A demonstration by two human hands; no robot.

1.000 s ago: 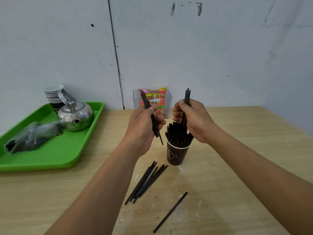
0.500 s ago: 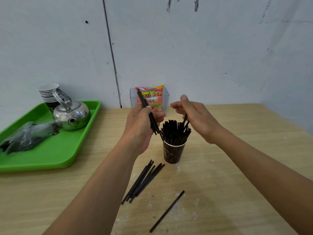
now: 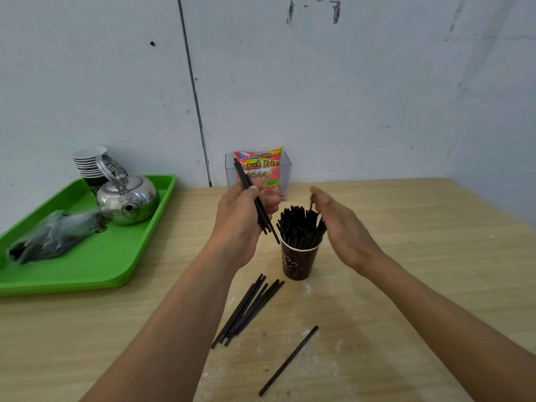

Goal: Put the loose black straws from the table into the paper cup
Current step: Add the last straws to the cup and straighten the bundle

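While the left hand (image 3: 240,224) pinches several straws (image 3: 246,177) just beside the paper cup (image 3: 298,264), the right hand (image 3: 340,227) holds its fingers straight and together beside the cup's standing straws.

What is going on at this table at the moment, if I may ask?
A person is collecting loose black straws into a paper cup, which is already packed with upright straws. The left hand grips a small bunch of straws beside the cup, and the right hand is open at the cup's other side. A pile of straws and a single straw lie on the table, not yet picked up.
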